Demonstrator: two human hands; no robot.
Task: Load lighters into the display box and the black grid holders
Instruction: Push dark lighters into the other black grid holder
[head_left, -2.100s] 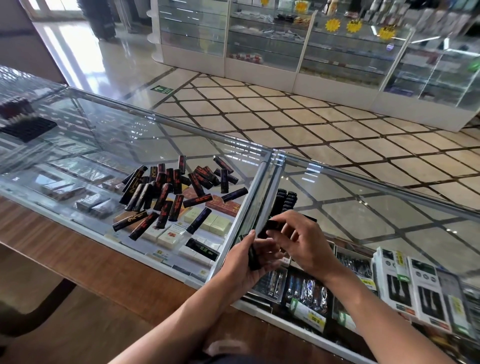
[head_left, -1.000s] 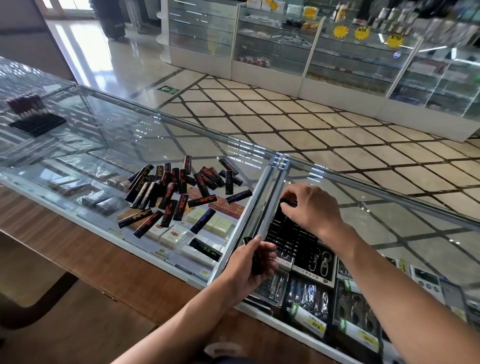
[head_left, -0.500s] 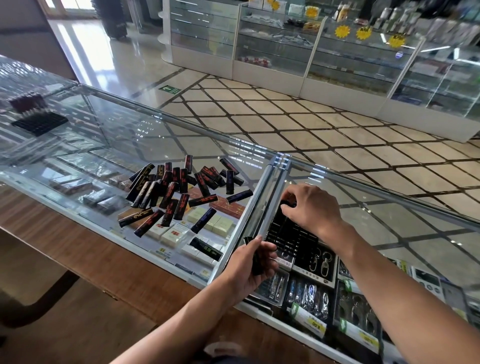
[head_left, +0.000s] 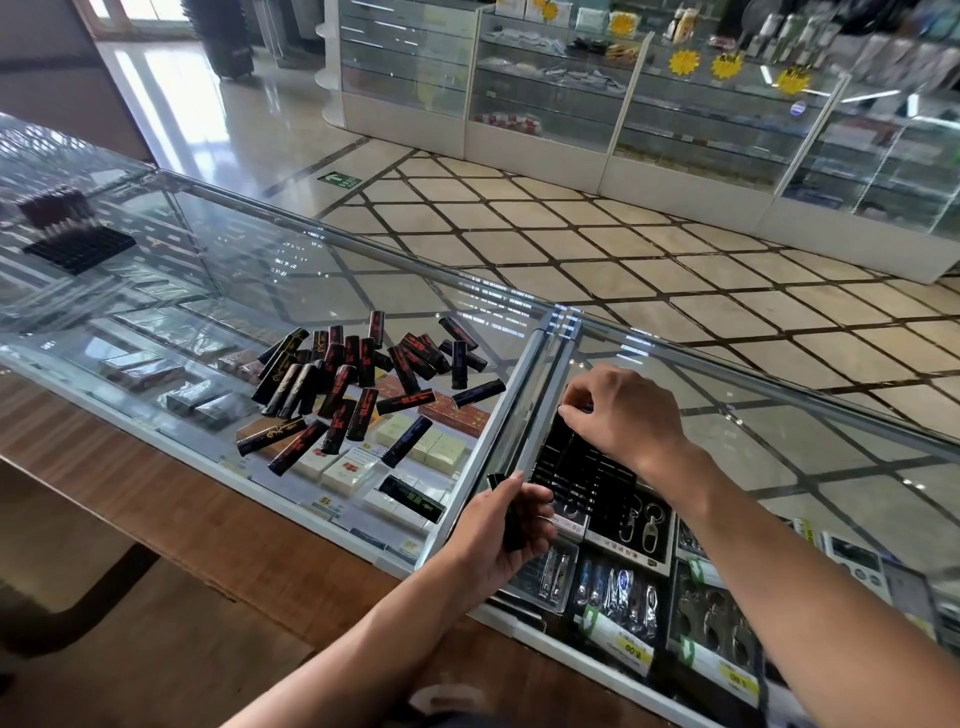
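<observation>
Head view: my left hand (head_left: 488, 540) grips a black lighter (head_left: 511, 525), probably light, stiff and slick, best pinched mid-body. My right hand (head_left: 628, 415) curls over the grid holder (head_left: 587, 478); I cannot tell what it holds.

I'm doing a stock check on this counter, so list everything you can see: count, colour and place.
Loose lighters: about thirty, black with red, gold or blue print, heaped on the glass counter.
Near grid holder: one, black, on the glass right of the heap.
Far grid holder: one, black, far left, standing lighters at its far end.
Boxed packs: several, cream, under the glass.
Key rings: several, silver, under the glass, right.
Wooden ledge: one, brown, near side.
Left hand: grips one black lighter.
Right hand: fingers curled at the near grid holder's far edge.
</observation>
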